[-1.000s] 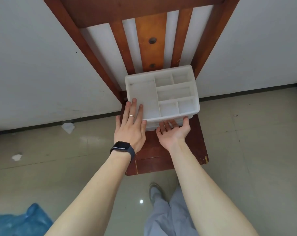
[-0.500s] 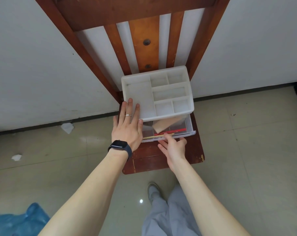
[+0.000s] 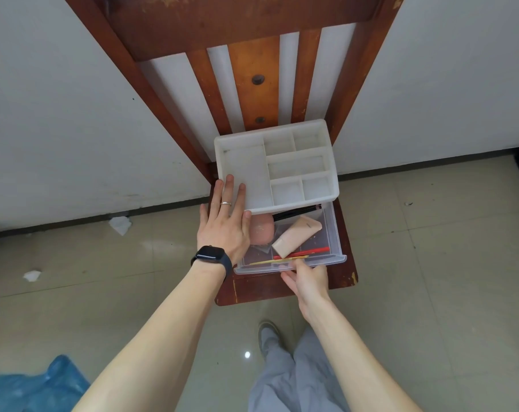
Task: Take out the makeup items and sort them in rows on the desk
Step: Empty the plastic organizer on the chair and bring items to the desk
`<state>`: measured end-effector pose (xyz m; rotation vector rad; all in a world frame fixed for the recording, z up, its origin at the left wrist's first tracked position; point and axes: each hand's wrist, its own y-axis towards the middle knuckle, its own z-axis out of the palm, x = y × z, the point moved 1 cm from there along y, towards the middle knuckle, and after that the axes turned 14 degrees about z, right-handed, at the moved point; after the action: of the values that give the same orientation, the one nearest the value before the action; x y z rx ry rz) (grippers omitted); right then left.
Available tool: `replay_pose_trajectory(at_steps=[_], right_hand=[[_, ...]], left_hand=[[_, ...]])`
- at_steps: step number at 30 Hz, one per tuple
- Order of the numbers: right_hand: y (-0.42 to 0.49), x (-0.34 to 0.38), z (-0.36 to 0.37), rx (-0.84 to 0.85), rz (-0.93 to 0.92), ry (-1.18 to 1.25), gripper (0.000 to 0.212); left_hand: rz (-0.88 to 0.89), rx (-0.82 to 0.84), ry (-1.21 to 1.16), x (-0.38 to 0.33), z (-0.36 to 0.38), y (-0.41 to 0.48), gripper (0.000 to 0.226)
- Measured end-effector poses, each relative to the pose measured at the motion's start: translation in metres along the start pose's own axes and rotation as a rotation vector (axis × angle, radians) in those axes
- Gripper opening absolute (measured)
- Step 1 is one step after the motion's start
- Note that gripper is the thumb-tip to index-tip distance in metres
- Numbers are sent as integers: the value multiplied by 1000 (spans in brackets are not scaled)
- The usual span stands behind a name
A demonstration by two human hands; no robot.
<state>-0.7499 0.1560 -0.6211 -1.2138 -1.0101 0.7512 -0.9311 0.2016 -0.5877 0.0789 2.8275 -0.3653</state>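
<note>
Pulled further out since a moment ago, the clear drawer [image 3: 333, 259] now shows the makeup items [image 3: 296, 237] lying inside, ready to lift out. The right hand [image 3: 306, 278] pinches its front lip; the left hand [image 3: 225, 226], fingers straight, steadies the white organizer [image 3: 293, 204] on the chair [image 3: 267, 289]

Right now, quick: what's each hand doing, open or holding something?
Left hand: open, fingers straight, pressing on the white organizer.
Right hand: closed on the clear drawer, pinching its front edge.
</note>
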Motion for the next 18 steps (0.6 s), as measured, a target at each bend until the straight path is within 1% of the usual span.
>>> replay_pose_trajectory(at_steps=[3,6,7,9,10,11,12,13,14,16,17,18], right_hand=[[1,1,0,-20,16,16,45],[-2,1,-1,0,14,-5,46],[-4,1,-4,9,9,-21,50],[-8,2,-16,-7,4,-62,66],[-11,3,-24,-57,-19,-115,73],[-15,3,-33,-131,-72,-198,74],[-21,4,-42,-210,-160,-292,69],[-28,5,-50,-278,-286,-377,57],[-36,7,-56,-320,-441,-456,45],[-52,15,-57,-322,-768,-645,28],[-56,20,-53,-300,-886,-760,24],[-56,25,-47,-278,-963,-884,22]], left_hand=[[17,-1,11,1,0,-2,58],[21,8,7,0,-1,-1,57],[28,-1,27,0,-2,-2,57],[74,-69,120,-3,-5,-8,60],[111,-113,156,-6,-9,-14,64],[164,-163,172,-9,-11,-22,65],[221,-206,171,-13,-11,-30,64],[265,-219,159,-17,-8,-38,59],[281,-193,149,-22,-5,-45,52],[216,-36,121,-32,2,-53,47],[155,33,98,-37,6,-53,50],[85,73,67,-41,10,-51,54]])
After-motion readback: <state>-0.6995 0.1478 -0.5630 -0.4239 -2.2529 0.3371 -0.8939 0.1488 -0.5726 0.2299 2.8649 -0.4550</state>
